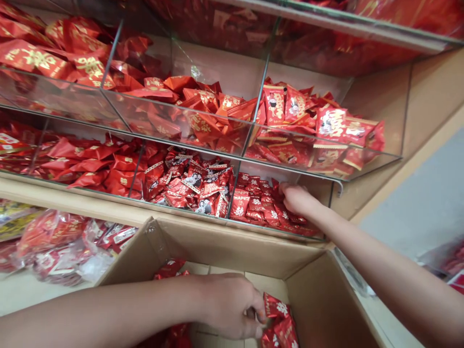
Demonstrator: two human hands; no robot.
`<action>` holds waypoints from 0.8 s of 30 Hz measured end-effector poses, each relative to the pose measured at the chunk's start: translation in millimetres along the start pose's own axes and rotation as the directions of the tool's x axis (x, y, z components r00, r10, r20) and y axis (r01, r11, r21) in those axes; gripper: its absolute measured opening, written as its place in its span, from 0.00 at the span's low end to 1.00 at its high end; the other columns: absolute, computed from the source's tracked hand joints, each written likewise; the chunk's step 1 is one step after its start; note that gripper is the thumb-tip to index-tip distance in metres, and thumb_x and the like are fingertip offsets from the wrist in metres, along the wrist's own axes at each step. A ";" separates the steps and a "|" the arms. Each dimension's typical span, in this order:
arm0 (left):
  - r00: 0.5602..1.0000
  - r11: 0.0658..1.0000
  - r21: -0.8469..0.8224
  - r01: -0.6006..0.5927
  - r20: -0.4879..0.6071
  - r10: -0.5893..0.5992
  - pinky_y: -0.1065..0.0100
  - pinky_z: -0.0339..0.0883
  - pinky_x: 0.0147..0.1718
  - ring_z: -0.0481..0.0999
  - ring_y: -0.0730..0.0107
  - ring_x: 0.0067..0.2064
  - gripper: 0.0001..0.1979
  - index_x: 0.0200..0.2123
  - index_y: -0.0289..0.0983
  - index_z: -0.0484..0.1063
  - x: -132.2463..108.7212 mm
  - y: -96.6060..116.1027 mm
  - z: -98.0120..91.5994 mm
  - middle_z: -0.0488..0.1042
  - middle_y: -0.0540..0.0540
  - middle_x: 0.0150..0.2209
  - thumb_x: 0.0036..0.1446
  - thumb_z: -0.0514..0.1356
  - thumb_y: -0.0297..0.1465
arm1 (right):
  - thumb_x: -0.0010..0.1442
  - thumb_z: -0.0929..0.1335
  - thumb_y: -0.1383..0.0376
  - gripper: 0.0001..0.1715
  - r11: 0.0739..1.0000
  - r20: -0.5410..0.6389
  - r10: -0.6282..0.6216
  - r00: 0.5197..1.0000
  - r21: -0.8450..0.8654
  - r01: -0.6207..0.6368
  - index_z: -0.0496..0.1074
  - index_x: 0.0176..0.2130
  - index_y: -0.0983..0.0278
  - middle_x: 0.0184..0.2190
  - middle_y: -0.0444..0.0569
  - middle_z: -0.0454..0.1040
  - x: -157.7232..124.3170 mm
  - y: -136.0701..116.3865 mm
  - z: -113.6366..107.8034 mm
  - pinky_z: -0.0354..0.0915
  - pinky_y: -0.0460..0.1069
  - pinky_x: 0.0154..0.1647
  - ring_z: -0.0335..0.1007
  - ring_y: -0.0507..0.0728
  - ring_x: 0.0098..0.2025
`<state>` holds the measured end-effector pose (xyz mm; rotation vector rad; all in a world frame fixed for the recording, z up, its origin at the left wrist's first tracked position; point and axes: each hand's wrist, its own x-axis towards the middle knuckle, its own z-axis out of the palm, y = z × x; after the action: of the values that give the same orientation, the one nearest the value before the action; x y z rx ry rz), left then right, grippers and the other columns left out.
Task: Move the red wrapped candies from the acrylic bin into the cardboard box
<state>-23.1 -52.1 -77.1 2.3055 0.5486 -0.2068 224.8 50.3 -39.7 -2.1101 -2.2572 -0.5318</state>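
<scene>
Hands well apart. Left hand (228, 305) low in cardboard box (232, 246), fingers pinching red foil sachet (275, 306), long axis tilted down rightward. Right hand (299, 200) curled at glass-fronted bin (275, 231) on red HAPPY packets (253, 205), grip unclear; glass divider (234, 193) just left.

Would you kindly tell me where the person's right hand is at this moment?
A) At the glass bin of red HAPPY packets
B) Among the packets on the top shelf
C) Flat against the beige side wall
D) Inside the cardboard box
A: the right hand reaches over the bin's glass front to the red HAPPY packets, while the left hand is down in the cardboard box.
</scene>
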 end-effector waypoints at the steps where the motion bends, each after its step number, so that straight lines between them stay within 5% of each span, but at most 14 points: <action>1: 1.000 1.000 0.011 0.008 0.018 -0.008 0.73 0.62 0.29 0.72 0.69 0.33 0.18 0.42 0.40 0.71 -0.3 -1.3 0.7 0.75 0.46 0.36 0.47 0.54 0.36 | 0.44 0.60 0.76 0.15 1.000 -0.017 -0.006 1.000 0.006 0.006 0.66 0.34 0.67 0.35 0.53 0.71 -2.6 -0.2 -1.6 0.56 0.46 0.34 0.66 0.56 0.38; 5: 0.997 0.997 0.070 0.011 0.079 -0.016 0.69 0.63 0.31 0.73 0.64 0.35 0.20 0.44 0.41 0.70 -0.6 -4.0 2.4 0.75 0.45 0.36 0.46 0.55 0.38 | 0.45 0.59 0.76 0.14 0.997 -0.149 -0.064 0.987 0.023 0.068 0.67 0.32 0.68 0.33 0.54 0.71 -15.3 0.8 -9.4 0.57 0.45 0.37 0.65 0.55 0.37; 14: 0.983 0.988 0.147 0.052 0.165 -0.076 0.63 0.63 0.38 0.71 0.56 0.43 0.22 0.47 0.40 0.67 -2.5 -1.0 -3.1 0.72 0.41 0.42 0.47 0.55 0.39 | 0.49 0.59 0.73 0.14 0.987 -0.240 -0.113 0.964 0.084 0.137 0.70 0.33 0.69 0.33 0.53 0.72 -43.8 -5.2 -39.4 0.57 0.48 0.41 0.65 0.56 0.37; 17: 0.969 0.973 0.224 0.061 0.220 -0.111 0.59 0.63 0.37 0.69 0.51 0.45 0.24 0.48 0.38 0.67 -2.8 -1.5 -3.9 0.71 0.36 0.44 0.46 0.57 0.39 | 0.52 0.59 0.70 0.12 0.914 -0.087 -0.244 0.966 0.313 0.259 0.70 0.32 0.64 0.28 0.47 0.72 -84.3 -34.7 -49.7 0.60 0.45 0.33 0.66 0.52 0.30; 20: 0.950 0.950 0.305 0.072 0.270 -0.159 0.58 0.64 0.36 0.70 0.49 0.44 0.25 0.48 0.35 0.67 -2.3 0.2 -4.8 0.71 0.33 0.43 0.46 0.57 0.39 | 0.50 0.63 0.68 0.07 0.775 0.171 -0.534 0.828 0.490 0.399 0.71 0.29 0.63 0.26 0.45 0.72 -124.2 -68.1 -49.4 0.59 0.43 0.28 0.66 0.50 0.27; 22: 0.946 0.945 0.316 0.083 0.273 -0.174 0.58 0.64 0.36 0.70 0.49 0.44 0.25 0.48 0.35 0.67 -2.1 1.9 -5.4 0.71 0.33 0.44 0.46 0.57 0.39 | 0.48 0.64 0.69 0.05 0.778 0.221 -0.572 0.790 0.453 0.436 0.70 0.25 0.65 0.22 0.46 0.71 -132.4 -81.1 -49.1 0.58 0.44 0.24 0.65 0.51 0.24; 24: 0.947 0.950 0.300 0.090 0.268 -0.174 0.58 0.64 0.38 0.69 0.49 0.45 0.25 0.49 0.35 0.66 -2.2 2.4 -5.4 0.70 0.34 0.45 0.46 0.57 0.39 | 0.50 0.63 0.70 0.07 0.793 0.162 -0.541 0.826 0.425 0.436 0.70 0.25 0.65 0.21 0.46 0.71 -120.3 -82.1 -52.0 0.57 0.44 0.24 0.65 0.50 0.23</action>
<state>-24.0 -50.6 -71.1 2.4519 0.5510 -0.7235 144.8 -82.1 -38.4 -1.4763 -2.7971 0.2190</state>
